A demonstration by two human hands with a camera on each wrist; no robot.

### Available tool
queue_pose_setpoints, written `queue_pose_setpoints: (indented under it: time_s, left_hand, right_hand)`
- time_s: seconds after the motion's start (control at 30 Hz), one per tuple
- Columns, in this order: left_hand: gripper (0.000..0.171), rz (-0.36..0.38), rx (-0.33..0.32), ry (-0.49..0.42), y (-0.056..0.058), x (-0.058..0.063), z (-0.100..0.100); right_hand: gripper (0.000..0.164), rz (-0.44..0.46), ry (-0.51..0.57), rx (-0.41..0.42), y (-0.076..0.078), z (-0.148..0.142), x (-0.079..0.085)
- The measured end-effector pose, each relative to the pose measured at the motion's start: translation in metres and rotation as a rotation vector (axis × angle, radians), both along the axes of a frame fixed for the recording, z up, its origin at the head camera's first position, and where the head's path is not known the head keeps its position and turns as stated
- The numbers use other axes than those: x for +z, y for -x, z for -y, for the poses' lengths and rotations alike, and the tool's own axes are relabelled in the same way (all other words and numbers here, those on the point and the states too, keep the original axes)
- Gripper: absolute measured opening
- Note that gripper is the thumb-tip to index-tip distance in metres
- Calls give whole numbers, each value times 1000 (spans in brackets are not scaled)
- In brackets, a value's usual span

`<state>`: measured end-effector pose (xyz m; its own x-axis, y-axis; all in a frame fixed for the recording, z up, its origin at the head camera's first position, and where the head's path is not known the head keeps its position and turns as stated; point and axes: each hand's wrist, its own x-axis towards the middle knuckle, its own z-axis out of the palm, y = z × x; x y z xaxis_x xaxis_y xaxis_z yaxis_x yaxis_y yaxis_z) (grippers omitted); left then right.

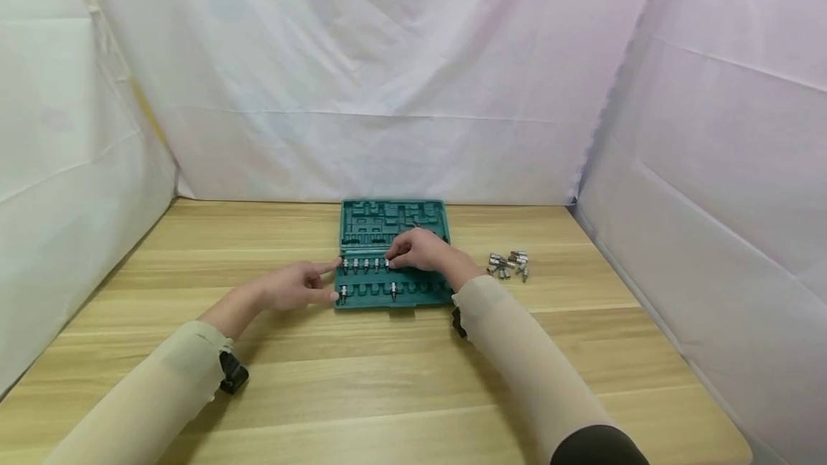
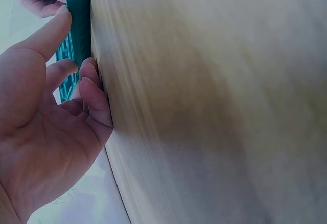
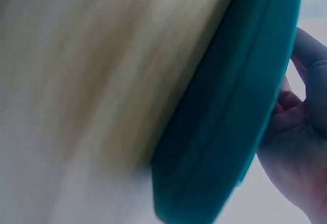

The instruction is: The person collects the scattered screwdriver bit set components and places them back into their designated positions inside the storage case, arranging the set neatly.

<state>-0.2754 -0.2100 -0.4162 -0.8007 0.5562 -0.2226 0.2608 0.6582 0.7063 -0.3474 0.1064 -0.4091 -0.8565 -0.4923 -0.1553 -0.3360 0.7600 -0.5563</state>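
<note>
A green plastic tool case (image 1: 362, 300) lies unfolded on the table, its moulded lid toward the back. Several silver bit sockets (image 1: 366, 265) stand along its upper row, and two more sit in the lower row. My left hand (image 1: 293, 287) touches the case's left edge with thumb and index finger spread apart; in the left wrist view the other fingers curl loosely beside the case. Over the upper row, my right hand (image 1: 423, 250) pinches a bit socket (image 1: 388, 263) at the right end of the filled slots. The right wrist view shows mostly the case's side, hiding these fingertips.
A loose pile of silver bit sockets (image 1: 507, 264) lies on the wooden table (image 1: 362, 393) to the right of the case. White cloth walls (image 1: 388, 77) enclose the table at the back and both sides.
</note>
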Motion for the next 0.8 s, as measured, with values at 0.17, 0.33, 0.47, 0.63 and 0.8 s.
queue_pose_setpoints:
  time_s: [0.17,0.33,0.47,0.63,0.8]
  left_hand:
    - [86,6,-7,-11,0,1,-1]
    - [86,10,-5,-15,-1,2,-2]
    - [85,7,-8,-18,-2,2,-2]
    - [85,4,-8,-21,-3,3,-2]
    - [85,10,-5,-24,-3,3,-2]
  right_hand:
    - [19,5,65,1,2,-9,-4]
    - [20,-10,90,32,3,-13,-6]
    - [22,-17,78,44,3,-10,-5]
    - [22,-9,47,22,3,-4,-4]
    - [21,5,24,8,4,0,-2]
